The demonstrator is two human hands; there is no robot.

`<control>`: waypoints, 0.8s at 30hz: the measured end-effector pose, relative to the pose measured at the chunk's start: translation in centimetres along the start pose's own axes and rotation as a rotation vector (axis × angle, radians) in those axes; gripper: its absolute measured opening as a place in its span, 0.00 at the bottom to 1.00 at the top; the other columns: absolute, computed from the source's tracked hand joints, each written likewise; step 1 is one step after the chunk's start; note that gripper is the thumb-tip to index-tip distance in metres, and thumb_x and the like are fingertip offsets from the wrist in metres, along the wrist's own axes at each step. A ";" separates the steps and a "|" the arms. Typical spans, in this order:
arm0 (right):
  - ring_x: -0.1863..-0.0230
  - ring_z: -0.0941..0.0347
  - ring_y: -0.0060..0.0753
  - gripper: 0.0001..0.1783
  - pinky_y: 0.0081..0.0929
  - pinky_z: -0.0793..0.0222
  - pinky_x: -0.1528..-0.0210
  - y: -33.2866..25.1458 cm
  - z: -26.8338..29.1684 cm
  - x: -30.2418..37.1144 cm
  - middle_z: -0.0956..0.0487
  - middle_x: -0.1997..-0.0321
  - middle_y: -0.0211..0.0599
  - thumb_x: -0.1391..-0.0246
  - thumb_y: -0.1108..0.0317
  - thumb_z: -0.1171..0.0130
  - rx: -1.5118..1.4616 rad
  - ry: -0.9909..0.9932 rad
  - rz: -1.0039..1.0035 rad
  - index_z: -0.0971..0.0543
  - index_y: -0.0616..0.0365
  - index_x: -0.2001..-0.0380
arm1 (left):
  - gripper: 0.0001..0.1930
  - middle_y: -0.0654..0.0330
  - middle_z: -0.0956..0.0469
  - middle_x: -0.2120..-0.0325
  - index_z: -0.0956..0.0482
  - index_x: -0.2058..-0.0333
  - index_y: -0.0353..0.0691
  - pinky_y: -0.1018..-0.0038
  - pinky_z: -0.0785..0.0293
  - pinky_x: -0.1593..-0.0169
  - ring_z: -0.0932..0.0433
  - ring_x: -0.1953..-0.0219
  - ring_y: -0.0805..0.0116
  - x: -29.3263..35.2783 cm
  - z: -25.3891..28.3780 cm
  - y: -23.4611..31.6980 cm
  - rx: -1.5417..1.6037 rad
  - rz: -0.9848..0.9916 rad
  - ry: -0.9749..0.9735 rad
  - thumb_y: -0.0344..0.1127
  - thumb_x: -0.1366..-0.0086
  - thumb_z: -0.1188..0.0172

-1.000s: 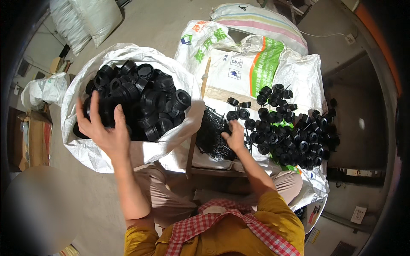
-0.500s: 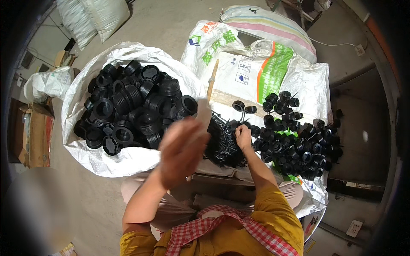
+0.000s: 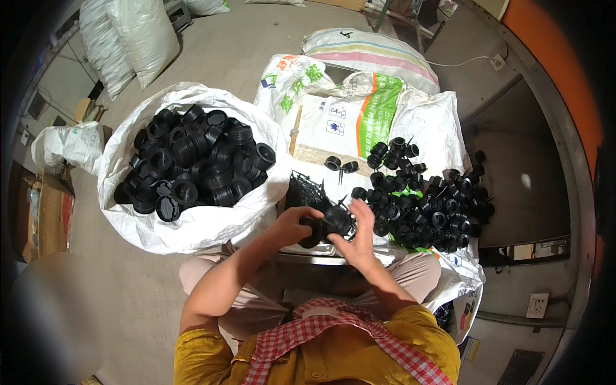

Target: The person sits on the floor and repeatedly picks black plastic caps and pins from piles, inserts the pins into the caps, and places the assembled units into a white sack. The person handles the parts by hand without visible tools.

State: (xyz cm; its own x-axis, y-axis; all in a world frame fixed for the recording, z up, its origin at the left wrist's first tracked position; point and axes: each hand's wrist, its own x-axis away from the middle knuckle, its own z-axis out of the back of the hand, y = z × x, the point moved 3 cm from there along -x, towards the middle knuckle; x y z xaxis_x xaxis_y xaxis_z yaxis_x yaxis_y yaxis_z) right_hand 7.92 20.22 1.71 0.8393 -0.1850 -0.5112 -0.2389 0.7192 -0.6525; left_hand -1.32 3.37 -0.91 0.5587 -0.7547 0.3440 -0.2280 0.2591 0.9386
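Note:
Both hands meet over the near edge of the worktop. My left hand (image 3: 296, 224) grips a round black plastic cap (image 3: 312, 232), its fingers curled around the side. Against it, my right hand (image 3: 360, 236) holds another black plastic piece (image 3: 337, 220) between thumb and bent fingers, with thin spikes of plastic sticking up beside it. Whether the two pieces are joined is hidden. Just beyond the left hand lies a heap of thin black plastic sprues (image 3: 307, 190). To the right is a pile of black caps (image 3: 423, 208), some with thin stems attached.
A white woven sack (image 3: 144, 232) full of threaded black caps (image 3: 192, 154) stands at the left. A wooden stick (image 3: 296, 130) rests beyond the sprues. Two black caps (image 3: 340, 164) lie near a wooden board (image 3: 314, 154). Stuffed sacks (image 3: 372, 58) stand at the back.
My left hand, blurred over the sack's edge before, has come down and right to grip a cap. My right hand has moved back from the sprue heap with a black piece. The view has shifted.

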 end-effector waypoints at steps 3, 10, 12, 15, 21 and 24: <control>0.44 0.33 0.45 0.23 0.37 0.39 0.45 -0.8 -0.8 -0.1 0.26 0.49 0.42 0.63 0.72 0.33 -0.051 -0.568 0.210 0.26 0.57 0.59 | 0.20 0.63 0.26 0.63 0.27 0.53 0.37 0.79 0.31 0.56 0.28 0.61 0.76 0.2 -1.0 -2.6 0.052 0.058 -0.132 0.26 0.48 0.42; 0.65 0.27 0.44 0.07 0.33 0.37 0.56 -1.6 -2.0 0.3 0.23 0.72 0.41 0.59 0.73 0.41 0.160 -0.633 0.127 0.25 0.58 0.72 | 0.15 0.59 0.24 0.72 0.26 0.61 0.40 0.67 0.29 0.60 0.24 0.66 0.61 1.1 -1.8 -2.7 -0.592 -0.240 0.015 0.29 0.50 0.39; 0.69 0.26 0.41 0.06 0.32 0.36 0.59 -0.3 -3.0 1.9 0.23 0.76 0.43 0.52 0.69 0.46 0.114 -0.730 -0.078 0.24 0.61 0.73 | 0.11 0.58 0.24 0.69 0.28 0.64 0.42 0.61 0.29 0.58 0.25 0.61 0.53 1.5 -2.2 -1.7 -1.038 -0.472 0.008 0.30 0.49 0.41; 0.70 0.26 0.37 0.11 0.32 0.32 0.62 1.2 -2.2 2.2 0.23 0.77 0.44 0.49 0.67 0.45 -1.186 -1.098 -1.084 0.23 0.66 0.76 | 0.13 0.57 0.25 0.63 0.27 0.63 0.40 0.65 0.30 0.52 0.26 0.57 0.59 2.7 -2.0 1.4 -0.953 -1.025 0.007 0.30 0.50 0.39; 0.81 0.36 0.32 0.14 0.33 0.42 0.66 -0.8 0.6 2.0 0.29 0.85 0.32 0.46 0.57 0.46 -1.943 -1.141 -0.649 0.27 0.56 0.77 | 0.15 0.47 0.25 0.54 0.27 0.57 0.34 0.63 0.28 0.50 0.24 0.52 0.57 4.4 1.9 3.7 -0.366 -1.105 0.223 0.26 0.45 0.42; 0.64 0.30 0.37 0.14 0.36 0.37 0.60 1.3 -1.0 0.9 0.24 0.73 0.35 0.45 0.54 0.41 -1.543 -0.568 -0.595 0.25 0.52 0.71 | 0.19 0.56 0.25 0.54 0.28 0.49 0.36 0.69 0.30 0.48 0.27 0.50 0.68 2.8 0.4 2.0 0.254 -0.568 0.246 0.27 0.40 0.47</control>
State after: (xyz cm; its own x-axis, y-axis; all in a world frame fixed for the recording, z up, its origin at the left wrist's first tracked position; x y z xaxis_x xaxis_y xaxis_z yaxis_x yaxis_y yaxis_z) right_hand 7.91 20.38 -0.17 0.9489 0.3157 -0.0027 0.2164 -0.6567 -0.7225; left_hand -0.56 1.56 1.93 0.8060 -0.5647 -0.1772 -0.0085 -0.3103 0.9506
